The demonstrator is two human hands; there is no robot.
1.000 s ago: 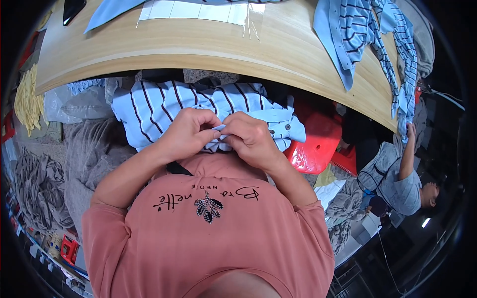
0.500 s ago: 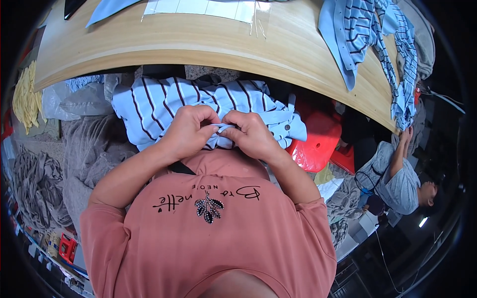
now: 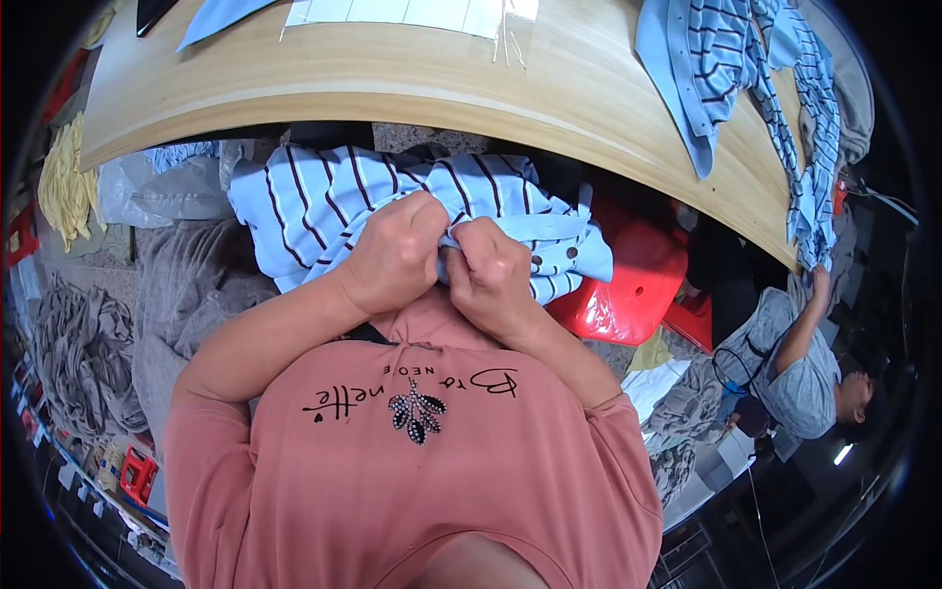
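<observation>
1. Both hands are closed on a light blue striped shirt (image 3: pixel 392 201), bunched at chest height below the table edge. The left hand (image 3: pixel 392 257) and right hand (image 3: pixel 491 280) touch, pinching the same fold near the buttoned placket.
2. The shirt looks light, soft and floppy; it would likely sag unless gripped at a seam or the placket.
3. A pale wooden table (image 3: pixel 392 79) curves above, bearing more striped garments (image 3: pixel 746 69).
4. Grey cloth (image 3: pixel 186 294) lies left, a red stool (image 3: pixel 638 285) right. Another person (image 3: pixel 800 378) works at far right.
</observation>
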